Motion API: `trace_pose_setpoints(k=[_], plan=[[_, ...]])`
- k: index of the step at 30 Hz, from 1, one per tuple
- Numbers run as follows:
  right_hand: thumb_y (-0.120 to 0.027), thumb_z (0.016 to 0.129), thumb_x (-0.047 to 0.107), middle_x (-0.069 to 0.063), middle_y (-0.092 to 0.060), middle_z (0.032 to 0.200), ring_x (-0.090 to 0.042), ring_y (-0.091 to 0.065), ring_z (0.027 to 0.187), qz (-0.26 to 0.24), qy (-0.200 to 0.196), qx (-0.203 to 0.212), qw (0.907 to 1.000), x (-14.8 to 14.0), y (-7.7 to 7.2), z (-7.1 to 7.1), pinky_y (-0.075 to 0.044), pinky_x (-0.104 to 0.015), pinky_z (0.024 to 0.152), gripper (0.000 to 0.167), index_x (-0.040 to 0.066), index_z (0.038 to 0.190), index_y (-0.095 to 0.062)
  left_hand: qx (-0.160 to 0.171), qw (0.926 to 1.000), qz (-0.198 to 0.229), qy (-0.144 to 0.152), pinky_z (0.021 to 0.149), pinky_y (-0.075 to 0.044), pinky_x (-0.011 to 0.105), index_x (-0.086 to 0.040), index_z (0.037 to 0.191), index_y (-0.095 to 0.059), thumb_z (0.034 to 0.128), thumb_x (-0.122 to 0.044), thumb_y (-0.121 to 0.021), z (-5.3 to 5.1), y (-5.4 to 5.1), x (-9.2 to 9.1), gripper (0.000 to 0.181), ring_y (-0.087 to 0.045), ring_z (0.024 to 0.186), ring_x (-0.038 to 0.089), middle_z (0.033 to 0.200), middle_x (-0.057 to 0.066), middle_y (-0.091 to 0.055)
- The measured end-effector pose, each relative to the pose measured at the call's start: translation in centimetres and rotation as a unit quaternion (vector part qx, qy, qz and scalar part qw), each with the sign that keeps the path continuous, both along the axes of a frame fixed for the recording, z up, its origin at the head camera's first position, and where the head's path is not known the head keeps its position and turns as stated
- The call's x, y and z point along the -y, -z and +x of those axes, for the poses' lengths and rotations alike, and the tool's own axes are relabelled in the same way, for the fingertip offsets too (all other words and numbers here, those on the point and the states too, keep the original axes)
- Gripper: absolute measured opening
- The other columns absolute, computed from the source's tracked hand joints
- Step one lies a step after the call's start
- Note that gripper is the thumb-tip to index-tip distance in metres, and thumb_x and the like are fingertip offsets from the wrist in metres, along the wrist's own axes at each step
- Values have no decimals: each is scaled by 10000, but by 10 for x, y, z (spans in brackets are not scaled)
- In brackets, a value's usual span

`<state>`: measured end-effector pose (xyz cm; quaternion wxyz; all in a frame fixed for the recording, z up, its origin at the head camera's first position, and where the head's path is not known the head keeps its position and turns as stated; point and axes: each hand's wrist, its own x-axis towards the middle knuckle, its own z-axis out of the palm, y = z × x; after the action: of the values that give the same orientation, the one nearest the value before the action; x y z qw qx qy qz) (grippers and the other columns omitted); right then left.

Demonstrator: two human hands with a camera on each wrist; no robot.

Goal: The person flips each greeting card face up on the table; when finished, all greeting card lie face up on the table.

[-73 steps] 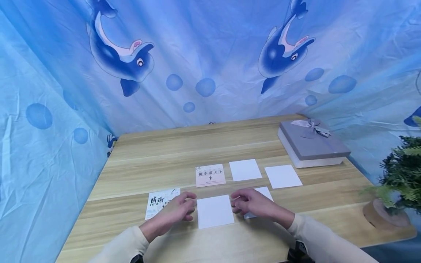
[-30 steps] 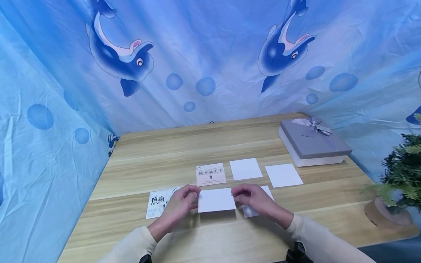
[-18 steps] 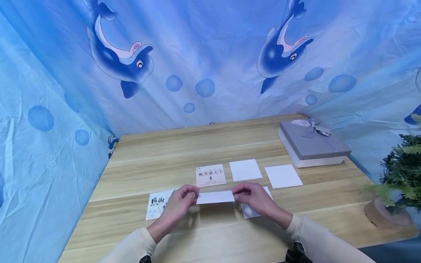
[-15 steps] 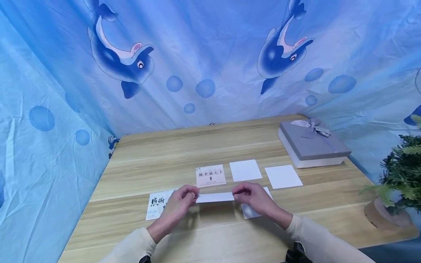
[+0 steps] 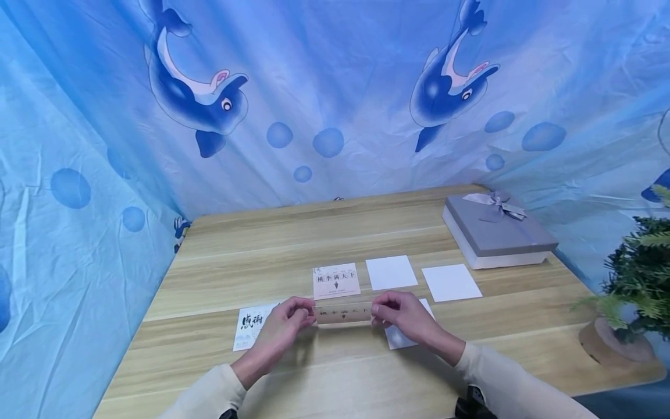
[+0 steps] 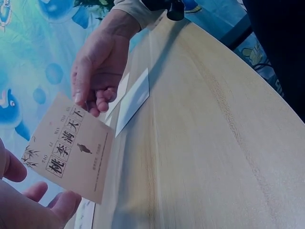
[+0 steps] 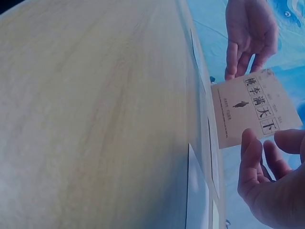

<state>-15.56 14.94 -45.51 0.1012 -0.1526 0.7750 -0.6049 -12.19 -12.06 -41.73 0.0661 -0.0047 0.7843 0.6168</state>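
Between my two hands a square card point(image 5: 344, 313) is held tilted above the table, its printed side with large Chinese characters and a small dark figure facing me. My left hand point(image 5: 288, 327) pinches its left edge and my right hand point(image 5: 405, 314) pinches its right edge. The print shows fully in the left wrist view, where the card point(image 6: 71, 148) is pinkish beige. A matching printed card point(image 5: 336, 280) lies face up just behind. By my left forearm lies a card with brush lettering point(image 5: 250, 329), partly hidden by the hand. A white card point(image 5: 403, 336) lies partly under my right hand.
Two blank white cards point(image 5: 391, 272) point(image 5: 451, 282) lie at the right of the back row. A grey lidded box with a ribbon bow point(image 5: 497, 227) stands at the back right of the wooden table point(image 5: 251, 250). A potted plant point(image 5: 623, 337) stands at the right edge.
The card lay blank side up on the table; both hands took its side edges, lifted it and tipped it over, so its printed face now shows.
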Motion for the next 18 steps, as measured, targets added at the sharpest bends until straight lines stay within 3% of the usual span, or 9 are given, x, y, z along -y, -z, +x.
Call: trace_pose_setpoints(k=[6,18], plan=[[-627,943,131,-166,-705,853,-233,-676,781,-124,35,132,9998,3,-1,1,-591,-314,672,185,-48,977,-661,77,10000,-1,10,939,-545,383,49,1164,-593,950,-30,-463,1,-1,2,263,-660,1038,310,1108,171,-622],[-606,954,125,-134,-683,803,-238,-681,693,-59,132,392,9991,7,-2,0,-584,-310,611,179,-51,963,-639,122,9997,155,115,937,-547,363,96,1217,-535,956,-11,-449,2,1,3,295,-644,1040,308,1131,216,-599]])
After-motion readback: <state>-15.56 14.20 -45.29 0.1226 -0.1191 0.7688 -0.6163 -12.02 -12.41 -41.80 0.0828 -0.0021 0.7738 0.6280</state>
